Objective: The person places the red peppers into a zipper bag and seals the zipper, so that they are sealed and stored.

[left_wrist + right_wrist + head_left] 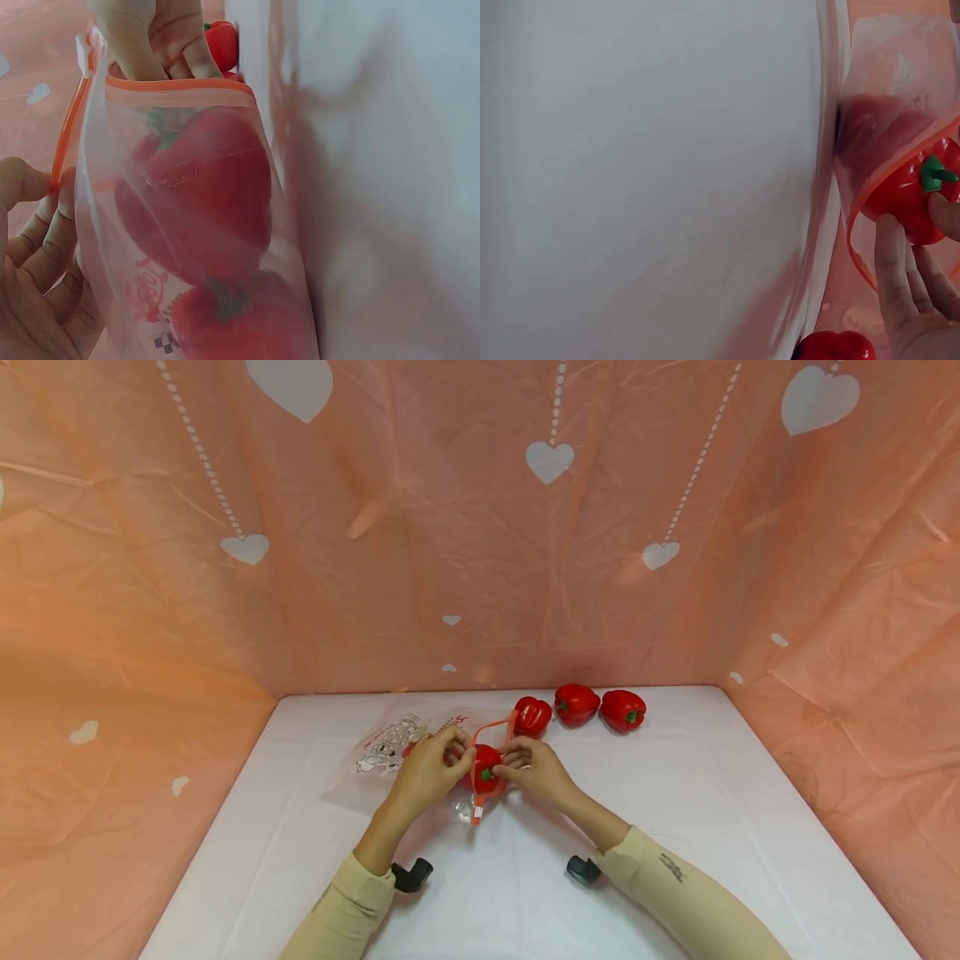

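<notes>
Your left fingers [56, 247] pinch the orange-rimmed zipper bag [386, 747]; just inside its mouth sits a red bell pepper [486, 758], which your right fingers [891, 262], partly hidden, appear to grasp. This looks like loading; next, ease it deeper. Rightward, three more peppers [577, 705] lie on the tabletop [675, 810].

Left grip [429, 767] pinched at fingertips, right grip [542, 770] curled
</notes>
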`<action>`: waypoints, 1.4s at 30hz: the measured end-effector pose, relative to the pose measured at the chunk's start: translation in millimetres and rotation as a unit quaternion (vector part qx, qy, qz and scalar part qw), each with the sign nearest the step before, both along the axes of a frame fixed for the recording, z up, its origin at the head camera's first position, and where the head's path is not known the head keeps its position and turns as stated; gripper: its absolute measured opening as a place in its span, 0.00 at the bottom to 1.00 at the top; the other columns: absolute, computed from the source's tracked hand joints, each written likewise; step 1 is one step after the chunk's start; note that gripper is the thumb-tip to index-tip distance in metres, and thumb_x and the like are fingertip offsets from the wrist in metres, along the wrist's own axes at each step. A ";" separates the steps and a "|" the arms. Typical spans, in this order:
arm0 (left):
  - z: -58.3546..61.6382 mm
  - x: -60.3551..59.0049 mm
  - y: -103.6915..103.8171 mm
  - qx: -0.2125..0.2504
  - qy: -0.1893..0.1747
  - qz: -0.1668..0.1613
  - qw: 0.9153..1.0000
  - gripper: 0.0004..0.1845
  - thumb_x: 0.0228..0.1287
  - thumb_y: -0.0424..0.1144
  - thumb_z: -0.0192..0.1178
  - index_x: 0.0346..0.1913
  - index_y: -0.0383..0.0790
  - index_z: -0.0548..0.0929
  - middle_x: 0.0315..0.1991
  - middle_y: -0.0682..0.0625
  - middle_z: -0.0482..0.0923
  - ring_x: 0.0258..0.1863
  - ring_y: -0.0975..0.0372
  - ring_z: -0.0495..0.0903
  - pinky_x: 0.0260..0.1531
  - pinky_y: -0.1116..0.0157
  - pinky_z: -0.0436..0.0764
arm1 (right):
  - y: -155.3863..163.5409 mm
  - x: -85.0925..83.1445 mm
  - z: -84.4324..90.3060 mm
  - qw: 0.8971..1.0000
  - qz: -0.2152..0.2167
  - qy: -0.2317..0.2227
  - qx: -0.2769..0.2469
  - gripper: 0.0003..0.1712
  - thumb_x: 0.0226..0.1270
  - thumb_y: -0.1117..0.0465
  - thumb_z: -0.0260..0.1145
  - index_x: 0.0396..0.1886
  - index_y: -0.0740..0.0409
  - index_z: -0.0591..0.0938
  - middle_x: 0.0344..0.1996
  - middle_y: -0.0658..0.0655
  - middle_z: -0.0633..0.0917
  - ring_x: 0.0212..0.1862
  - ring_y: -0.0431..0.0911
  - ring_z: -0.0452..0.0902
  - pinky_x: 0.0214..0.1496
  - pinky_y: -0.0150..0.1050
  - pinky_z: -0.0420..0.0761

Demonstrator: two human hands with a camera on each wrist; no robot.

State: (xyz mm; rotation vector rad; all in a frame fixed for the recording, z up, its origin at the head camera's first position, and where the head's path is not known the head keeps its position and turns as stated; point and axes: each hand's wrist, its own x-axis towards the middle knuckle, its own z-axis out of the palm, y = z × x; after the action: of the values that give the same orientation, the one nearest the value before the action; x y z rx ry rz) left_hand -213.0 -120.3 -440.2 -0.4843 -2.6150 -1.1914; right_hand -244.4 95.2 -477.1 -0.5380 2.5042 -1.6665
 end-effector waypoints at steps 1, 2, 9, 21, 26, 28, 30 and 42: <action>-0.2 -0.1 0.1 0.000 0.001 0.000 1.000 0.02 0.67 0.41 0.64 0.37 0.50 0.80 0.27 0.61 0.80 0.30 0.68 0.80 0.46 0.58 0.77 | -1.5 -0.3 0.4 1.000 0.002 -0.002 -0.002 0.18 0.60 0.65 0.75 0.47 0.66 0.82 0.37 0.59 0.87 0.38 0.46 0.84 0.40 0.32 0.83; -0.4 -0.4 0.2 0.000 0.002 0.000 1.000 0.02 0.67 0.41 0.64 0.37 0.51 0.80 0.27 0.62 0.80 0.30 0.68 0.80 0.49 0.56 0.76 | -2.9 -0.6 0.3 1.000 0.005 -0.003 -0.003 0.18 0.60 0.65 0.75 0.48 0.67 0.81 0.37 0.60 0.87 0.38 0.46 0.84 0.40 0.32 0.83; -0.6 -0.6 0.4 -0.008 0.010 0.000 1.000 0.03 0.66 0.41 0.64 0.38 0.50 0.80 0.26 0.61 0.82 0.30 0.68 0.81 0.61 0.47 0.66 | -10.8 -3.4 -2.5 1.000 0.009 -0.004 -0.009 0.17 0.60 0.66 0.75 0.47 0.65 0.82 0.37 0.58 0.86 0.39 0.46 0.83 0.40 0.32 0.83; -0.6 -1.6 -2.4 -0.002 0.006 0.002 1.000 0.03 0.65 0.41 0.64 0.38 0.50 0.80 0.28 0.61 0.83 0.30 0.68 0.82 0.33 0.64 0.80 | -13.3 -4.1 -2.6 0.996 0.087 0.002 -0.019 0.18 0.62 0.70 0.71 0.51 0.71 0.80 0.43 0.67 0.86 0.44 0.55 0.85 0.46 0.36 0.83; 0.1 -1.8 -3.3 0.000 -0.001 0.002 1.000 0.02 0.66 0.41 0.64 0.38 0.50 0.81 0.28 0.60 0.83 0.30 0.68 0.82 0.33 0.63 0.80 | -6.6 -1.3 1.2 0.996 0.087 -0.005 -0.003 0.18 0.63 0.69 0.70 0.52 0.70 0.80 0.44 0.66 0.86 0.46 0.55 0.85 0.47 0.36 0.83; 0.7 -1.7 -3.4 -0.001 -0.003 0.003 1.000 0.02 0.66 0.41 0.64 0.38 0.50 0.81 0.28 0.60 0.83 0.30 0.68 0.81 0.34 0.63 0.80 | -3.3 -0.5 3.0 0.996 0.085 -0.005 -0.004 0.18 0.64 0.69 0.70 0.52 0.70 0.81 0.44 0.66 0.86 0.46 0.55 0.85 0.47 0.36 0.83; 1.2 -1.6 -3.2 -0.002 -0.006 0.005 1.000 0.03 0.66 0.42 0.64 0.38 0.51 0.81 0.28 0.60 0.83 0.30 0.68 0.81 0.34 0.63 0.80 | 0.1 -0.5 4.1 0.997 0.079 -0.006 -0.004 0.17 0.63 0.69 0.70 0.51 0.70 0.81 0.44 0.65 0.86 0.46 0.56 0.85 0.46 0.35 0.83; 1.5 -0.6 -2.3 -0.006 -0.002 0.010 1.000 0.04 0.65 0.42 0.66 0.37 0.50 0.81 0.28 0.60 0.82 0.31 0.67 0.81 0.33 0.64 0.79 | 24.8 -6.9 9.2 0.997 0.054 0.037 0.032 0.17 0.64 0.68 0.71 0.52 0.67 0.82 0.45 0.64 0.86 0.46 0.53 0.84 0.47 0.39 0.84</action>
State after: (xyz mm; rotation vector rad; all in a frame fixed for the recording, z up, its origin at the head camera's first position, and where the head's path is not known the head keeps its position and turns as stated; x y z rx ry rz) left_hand -213.6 -122.6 -438.7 -0.4557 -2.6258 -1.1731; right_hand -251.2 120.0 -468.0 -0.7288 2.5192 -1.5513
